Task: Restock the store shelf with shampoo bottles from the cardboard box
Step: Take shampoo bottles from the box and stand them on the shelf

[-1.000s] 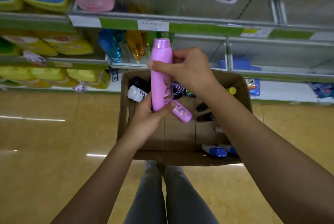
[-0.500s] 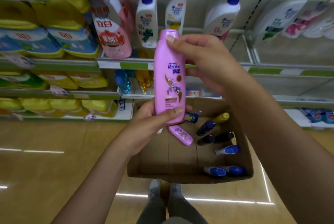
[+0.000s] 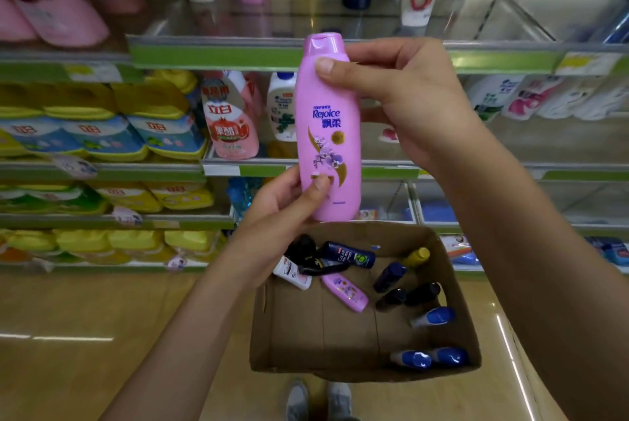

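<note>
Gripping one pink shampoo bottle [image 3: 328, 135] upright, both hands, left [image 3: 289, 203], right [image 3: 405, 97], one cardboard box [image 3: 340, 328] below

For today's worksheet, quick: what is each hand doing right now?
Left hand: holds the pink shampoo bottle near its base.
Right hand: holds the same bottle near its cap.

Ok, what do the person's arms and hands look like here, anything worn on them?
Both forearms are bare right down to the frame edge: no sleeves in view. The left hand and right hand wear no gloves, and no rings, watch or wristband show. Fingernails are short and unpainted.
</note>
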Motion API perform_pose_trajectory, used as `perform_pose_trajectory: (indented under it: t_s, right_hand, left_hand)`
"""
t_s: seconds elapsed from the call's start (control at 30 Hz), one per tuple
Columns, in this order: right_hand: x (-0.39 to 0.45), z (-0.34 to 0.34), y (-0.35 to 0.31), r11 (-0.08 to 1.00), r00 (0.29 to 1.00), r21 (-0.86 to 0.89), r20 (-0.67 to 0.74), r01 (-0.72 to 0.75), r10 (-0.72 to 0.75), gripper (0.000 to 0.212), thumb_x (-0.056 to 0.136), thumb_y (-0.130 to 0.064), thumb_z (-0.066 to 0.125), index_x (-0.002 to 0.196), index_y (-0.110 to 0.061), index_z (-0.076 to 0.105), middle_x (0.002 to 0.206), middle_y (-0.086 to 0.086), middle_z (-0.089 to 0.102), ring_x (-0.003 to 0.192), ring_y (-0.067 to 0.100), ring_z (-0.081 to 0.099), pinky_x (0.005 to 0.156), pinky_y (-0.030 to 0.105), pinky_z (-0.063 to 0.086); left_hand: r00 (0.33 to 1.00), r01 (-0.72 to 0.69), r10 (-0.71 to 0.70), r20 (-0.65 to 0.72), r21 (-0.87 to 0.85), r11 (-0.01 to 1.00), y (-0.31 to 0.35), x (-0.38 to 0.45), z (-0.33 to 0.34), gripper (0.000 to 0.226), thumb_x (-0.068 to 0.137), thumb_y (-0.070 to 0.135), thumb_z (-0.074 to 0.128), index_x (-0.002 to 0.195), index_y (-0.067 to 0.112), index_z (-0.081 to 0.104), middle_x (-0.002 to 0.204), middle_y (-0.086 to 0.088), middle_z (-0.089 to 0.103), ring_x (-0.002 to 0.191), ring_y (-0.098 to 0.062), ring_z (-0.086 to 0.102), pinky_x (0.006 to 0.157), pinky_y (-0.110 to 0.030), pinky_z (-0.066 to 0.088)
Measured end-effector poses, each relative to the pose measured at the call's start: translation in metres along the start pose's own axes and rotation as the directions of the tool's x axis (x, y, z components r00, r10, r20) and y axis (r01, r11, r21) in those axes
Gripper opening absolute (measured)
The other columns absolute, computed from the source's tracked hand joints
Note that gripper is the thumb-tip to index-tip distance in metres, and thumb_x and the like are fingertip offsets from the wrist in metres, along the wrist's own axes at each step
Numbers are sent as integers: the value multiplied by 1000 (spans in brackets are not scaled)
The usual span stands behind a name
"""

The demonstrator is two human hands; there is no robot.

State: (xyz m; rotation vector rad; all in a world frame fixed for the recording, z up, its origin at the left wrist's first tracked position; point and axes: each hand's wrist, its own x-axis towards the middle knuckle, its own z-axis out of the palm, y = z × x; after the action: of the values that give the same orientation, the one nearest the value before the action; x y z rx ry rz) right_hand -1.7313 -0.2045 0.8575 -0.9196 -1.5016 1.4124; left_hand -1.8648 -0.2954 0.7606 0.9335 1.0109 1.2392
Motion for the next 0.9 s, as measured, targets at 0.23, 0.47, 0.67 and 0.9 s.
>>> perform_pose_trajectory:
  t_s: [0.23,0.47,0.67,0.9]
  right_hand:
    - [-2,1,-33,986,996,-144,-22,85,-89,36,80,-25,77,101,1,67,84,11,74,73,17,73,59,27,57]
    - [0,-1,-50,994,993,-107,113,36,-24,31,90,-36,64,97,-6,73,80,2,72,74,16,69,63,23,52]
    - [4,0,-63,994,993,-88,107,59,-49,28,87,-36,68,88,-8,73,78,4,70,73,17,68,62,24,53]
    - [11,-3,-72,993,989,-72,117,96,-87,25,90,-33,65,84,-10,74,78,4,71,73,18,66,71,28,54]
  left_hand:
    - [997,13,7,76,-255,967,21,0,7,40,69,33,67,105,15,70,110,-1,71,102,-15,66,88,-32,55]
    - [966,114,29,258,-524,844,33,3,10,53,66,28,84,113,9,68,105,-13,67,93,-26,67,84,-42,55]
    - [910,242,60,409,-645,725,42,6,14,49,83,25,69,121,-2,55,97,-21,64,84,-32,65,84,-46,53]
    - [958,80,83,275,-534,841,54,12,18,61,67,30,83,118,4,61,101,-16,67,88,-27,67,81,-42,56]
